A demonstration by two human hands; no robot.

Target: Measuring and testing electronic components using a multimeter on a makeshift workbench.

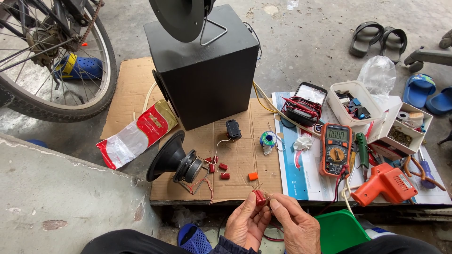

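Hands [270, 221] pinch red capacitor [259, 196] near red-gold packet [137, 133]

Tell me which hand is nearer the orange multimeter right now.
Right. The right hand sits below and left of the orange multimeter, pinching a lead of the small red capacitor. The left hand holds that capacitor farther left of the meter.

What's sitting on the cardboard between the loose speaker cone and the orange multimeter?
In the head view, between the speaker cone and the multimeter lie small red capacitors, an orange component, a solder spool and crumpled white paper.
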